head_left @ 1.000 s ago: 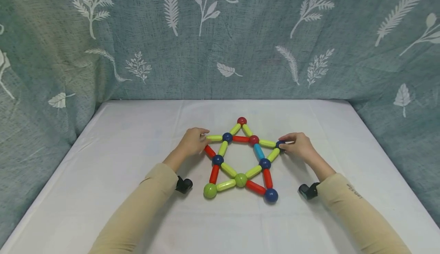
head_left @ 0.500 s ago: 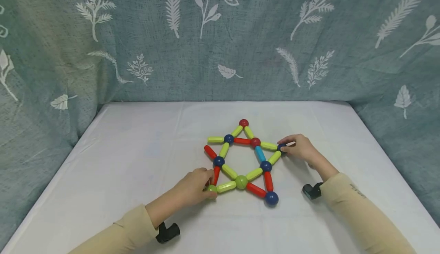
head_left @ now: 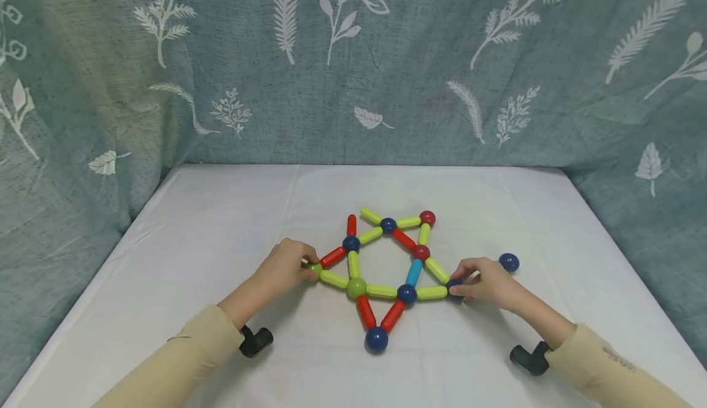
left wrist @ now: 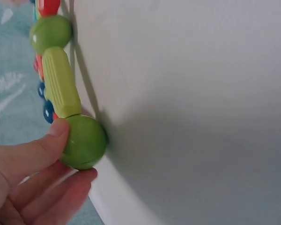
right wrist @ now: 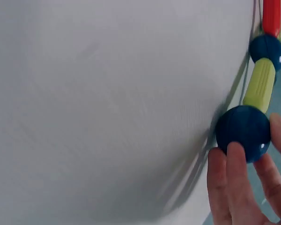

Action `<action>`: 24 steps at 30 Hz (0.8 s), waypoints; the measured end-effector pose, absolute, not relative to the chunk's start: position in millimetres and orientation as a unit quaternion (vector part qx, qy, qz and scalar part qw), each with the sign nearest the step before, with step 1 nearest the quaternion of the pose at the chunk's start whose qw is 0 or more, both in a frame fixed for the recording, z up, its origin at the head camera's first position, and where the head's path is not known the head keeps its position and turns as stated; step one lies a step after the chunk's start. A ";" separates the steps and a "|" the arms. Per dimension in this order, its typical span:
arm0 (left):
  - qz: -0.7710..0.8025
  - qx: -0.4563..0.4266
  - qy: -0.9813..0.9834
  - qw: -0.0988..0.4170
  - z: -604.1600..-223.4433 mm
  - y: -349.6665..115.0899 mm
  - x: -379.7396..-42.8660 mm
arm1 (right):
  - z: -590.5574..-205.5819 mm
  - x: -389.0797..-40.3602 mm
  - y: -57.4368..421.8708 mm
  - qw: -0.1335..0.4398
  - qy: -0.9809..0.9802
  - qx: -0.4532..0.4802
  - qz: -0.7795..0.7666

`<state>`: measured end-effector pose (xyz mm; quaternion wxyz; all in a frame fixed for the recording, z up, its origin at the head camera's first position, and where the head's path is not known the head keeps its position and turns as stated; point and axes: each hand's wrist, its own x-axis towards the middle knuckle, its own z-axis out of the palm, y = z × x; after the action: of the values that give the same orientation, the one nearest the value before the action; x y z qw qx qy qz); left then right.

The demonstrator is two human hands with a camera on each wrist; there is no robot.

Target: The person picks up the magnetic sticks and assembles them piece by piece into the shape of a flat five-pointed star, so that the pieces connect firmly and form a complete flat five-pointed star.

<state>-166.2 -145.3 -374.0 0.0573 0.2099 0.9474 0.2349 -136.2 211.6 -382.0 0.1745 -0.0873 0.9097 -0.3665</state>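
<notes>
A flat star of coloured rods and balls lies on the white table. My left hand [head_left: 286, 267] pinches the green ball [left wrist: 85, 143] at the star's left tip between thumb and fingers. At the right tip, my right hand [head_left: 486, 282] grips a dark blue ball [right wrist: 243, 131]. A second green ball [head_left: 356, 288] and a blue ball [head_left: 407, 294] join rods along the near side. Another blue ball [head_left: 377, 339] forms the near tip, and a red ball [head_left: 428, 218] the far right one. At the far left, a red rod [head_left: 351, 225] and a yellow-green rod [head_left: 370, 215] have free ends.
One loose blue ball [head_left: 509, 262] sits on the table [head_left: 182, 261] just behind my right hand. A patterned grey-green cloth [head_left: 309, 107] hangs behind the table's far edge.
My left hand moved from the star's upper-left rods to the green ball, then left and away. The right hand came nearer with its blue ball. The star turned clockwise; the loose ball came into view.
</notes>
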 end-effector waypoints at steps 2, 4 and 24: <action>0.226 0.216 0.948 0.058 -375.2 -145.7 -171.9 | -383.3 -127.2 210.5 0.189 0.899 -0.095 -0.382; 0.212 0.220 0.950 0.060 -375.4 -141.8 -179.4 | -384.1 -119.7 211.2 0.206 0.888 -0.103 -0.398; 0.191 0.223 0.953 0.076 -376.7 -126.8 -203.4 | -379.0 -111.5 245.5 0.101 0.885 -0.164 -0.424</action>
<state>-203.4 -126.8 -376.7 0.0757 0.2229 0.9529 0.1914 -111.5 245.5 -379.0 0.1010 -0.1640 0.8848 -0.4243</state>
